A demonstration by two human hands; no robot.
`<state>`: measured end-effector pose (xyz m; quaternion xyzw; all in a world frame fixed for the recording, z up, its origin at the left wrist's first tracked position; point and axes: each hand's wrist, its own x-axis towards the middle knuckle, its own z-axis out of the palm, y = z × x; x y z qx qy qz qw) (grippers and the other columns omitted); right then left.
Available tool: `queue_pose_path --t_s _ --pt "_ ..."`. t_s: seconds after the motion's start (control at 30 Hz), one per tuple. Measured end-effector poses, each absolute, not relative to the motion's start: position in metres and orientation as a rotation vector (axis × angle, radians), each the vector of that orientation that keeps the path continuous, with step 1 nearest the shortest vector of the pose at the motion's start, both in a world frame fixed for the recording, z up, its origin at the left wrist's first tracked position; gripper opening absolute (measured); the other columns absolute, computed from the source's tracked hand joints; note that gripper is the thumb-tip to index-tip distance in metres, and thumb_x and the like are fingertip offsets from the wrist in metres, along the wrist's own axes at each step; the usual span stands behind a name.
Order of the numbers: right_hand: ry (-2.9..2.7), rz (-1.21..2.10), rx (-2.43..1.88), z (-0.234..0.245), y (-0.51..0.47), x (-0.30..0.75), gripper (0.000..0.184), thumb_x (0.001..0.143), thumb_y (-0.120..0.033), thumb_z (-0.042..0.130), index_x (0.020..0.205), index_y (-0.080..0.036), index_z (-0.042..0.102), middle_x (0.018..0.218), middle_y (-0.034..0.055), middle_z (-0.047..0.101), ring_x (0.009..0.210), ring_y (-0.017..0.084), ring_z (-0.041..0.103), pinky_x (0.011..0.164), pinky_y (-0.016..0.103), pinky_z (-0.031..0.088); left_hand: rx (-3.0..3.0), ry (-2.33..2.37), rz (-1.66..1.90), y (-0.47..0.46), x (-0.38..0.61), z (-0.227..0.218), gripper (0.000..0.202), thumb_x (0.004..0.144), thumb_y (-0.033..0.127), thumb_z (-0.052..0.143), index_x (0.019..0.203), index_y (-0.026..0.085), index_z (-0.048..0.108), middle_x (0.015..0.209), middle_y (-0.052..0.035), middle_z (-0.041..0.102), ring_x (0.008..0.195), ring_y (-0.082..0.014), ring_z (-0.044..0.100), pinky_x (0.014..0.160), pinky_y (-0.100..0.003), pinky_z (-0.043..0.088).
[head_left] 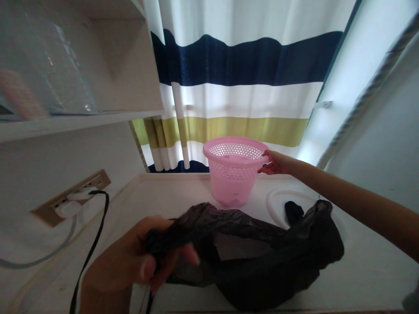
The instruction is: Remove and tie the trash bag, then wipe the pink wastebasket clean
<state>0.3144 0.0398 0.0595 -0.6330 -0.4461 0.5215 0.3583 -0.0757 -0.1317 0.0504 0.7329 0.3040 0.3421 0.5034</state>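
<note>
Here, the left hand clutches a black plastic bag by its mouth; the right hand grasps the rim of a pink perforated basket near the back edge of the white tabletop, which stretches leftward.

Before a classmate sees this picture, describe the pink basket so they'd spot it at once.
Start at the striped curtain. In front of it, on the white surface, stands the pink basket, with the right hand at its rim. Unlike the limp black bag nearer the camera, it has holes around its upper wall.
</note>
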Motion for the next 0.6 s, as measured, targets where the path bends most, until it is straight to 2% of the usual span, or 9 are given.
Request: queue_pose_path --t_s 0.07,0.13,0.23,0.37,0.47,0.53,0.6 --pt "-1.152 1.316 -1.557 0.065 0.028 0.308 0.023 0.079 -0.035 0.04 0.09 -0.014 0.041 0.065 0.0091 0.061 0.058 0.016 0.06 0.048 0.024 0.048 1.665 0.559 0.817 -0.132 -0.064 0.055 0.06 0.064 0.062 0.046 0.106 0.02 0.055 0.039 0.001 0.047 0.031 -0.0083 0.04 0.035 -0.021 0.036" --pt "-1.144 1.278 -1.515 0.07 0.011 0.301 0.018 0.079 -0.029 0.041 0.089 -0.014 0.042 0.062 0.0083 0.061 0.061 0.017 0.061 0.052 0.026 0.05 1.593 0.555 0.949 -0.132 -0.052 0.06 0.057 0.071 0.054 0.046 0.118 0.022 0.043 0.047 0.0018 0.051 0.032 -0.0057 0.039 0.037 -0.02 0.037" --pt "-1.099 1.278 -1.424 0.076 -0.022 0.294 0.014 0.077 -0.024 0.044 0.087 -0.013 0.044 0.064 0.0064 0.06 0.059 0.014 0.06 0.057 0.026 0.051 1.54 0.673 1.067 -0.128 -0.039 0.066 0.051 0.076 0.046 0.044 0.122 0.025 0.035 0.067 -0.0003 0.059 0.032 -0.0019 0.036 0.039 -0.02 0.041" --pt "-1.039 1.316 -1.192 0.087 -0.07 0.289 0.013 0.075 -0.018 0.046 0.088 -0.015 0.045 0.069 0.0001 0.06 0.062 0.009 0.059 0.067 0.023 0.05 1.63 0.947 1.229 -0.122 -0.028 0.07 0.054 0.074 0.043 0.049 0.122 0.024 0.034 0.089 -0.0042 0.06 0.031 0.0003 0.034 0.04 -0.02 0.043" --pt "-1.004 1.313 -1.074 0.095 -0.097 0.284 0.017 0.075 -0.017 0.047 0.092 -0.016 0.046 0.075 -0.0011 0.061 0.066 0.008 0.058 0.068 0.021 0.05 1.67 0.979 1.319 -0.115 -0.019 0.07 0.058 0.072 0.051 0.046 0.121 0.022 0.034 0.083 -0.003 0.061 0.032 -0.0024 0.037 0.037 -0.021 0.043" --pt "-1.011 1.323 -1.022 0.095 -0.11 0.28 0.02 0.075 -0.017 0.048 0.094 -0.017 0.047 0.08 -0.0004 0.061 0.07 0.008 0.059 0.071 0.022 0.05 1.657 0.942 1.339 -0.109 -0.015 0.068 0.061 0.072 0.06 0.036 0.117 0.019 0.038 0.066 -0.0007 0.059 0.033 -0.0058 0.04 0.036 -0.022 0.042" --pt "-1.07 1.343 -1.004 0.09 -0.119 0.276 0.022 0.074 -0.018 0.049 0.096 -0.017 0.047 0.087 0.0021 0.062 0.076 0.011 0.059 0.075 0.025 0.05 1.647 0.915 1.368 -0.102 -0.012 0.065 0.068 0.07 0.067 0.026 0.111 0.017 0.044 0.049 0.0021 0.051 0.032 -0.0089 0.041 0.033 -0.022 0.039"
